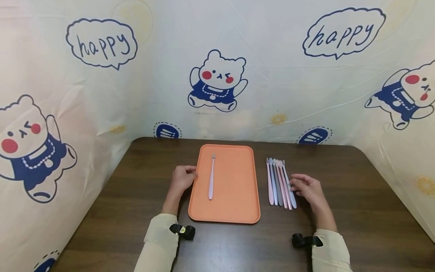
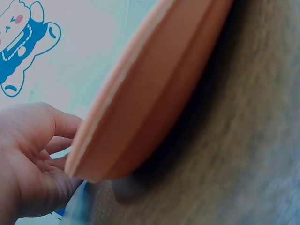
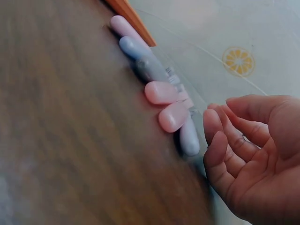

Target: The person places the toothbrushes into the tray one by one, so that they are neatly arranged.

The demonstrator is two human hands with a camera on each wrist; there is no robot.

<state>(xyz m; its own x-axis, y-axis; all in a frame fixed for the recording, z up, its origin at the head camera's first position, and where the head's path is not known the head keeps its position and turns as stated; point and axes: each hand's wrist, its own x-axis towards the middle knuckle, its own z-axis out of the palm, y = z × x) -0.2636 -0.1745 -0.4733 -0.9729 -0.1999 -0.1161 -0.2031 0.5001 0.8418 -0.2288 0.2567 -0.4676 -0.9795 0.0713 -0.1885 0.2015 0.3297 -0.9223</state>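
An orange tray (image 1: 234, 181) lies on the table with one lilac toothbrush (image 1: 211, 181) on it, bristle head toward the wall. My left hand (image 1: 183, 177) holds the tray's left rim; in the left wrist view its fingers (image 2: 65, 124) reach the rim and partly disappear behind it. Right of the tray, several pink, blue and grey toothbrushes (image 1: 279, 185) lie side by side, handles toward me. Close to the right end of that row is my right hand (image 1: 307, 189), fingers loosely bent. The right wrist view shows nothing between its thumb and fingertips, beside the handle ends (image 3: 173, 117).
The dark wooden table (image 1: 231, 249) has rounded far corners. Behind it and at both sides hangs a pale sheet (image 1: 265, 94) printed with bears and the word happy. Each sleeve carries a black wrist camera, one left (image 1: 187, 232) and one right (image 1: 299, 240).
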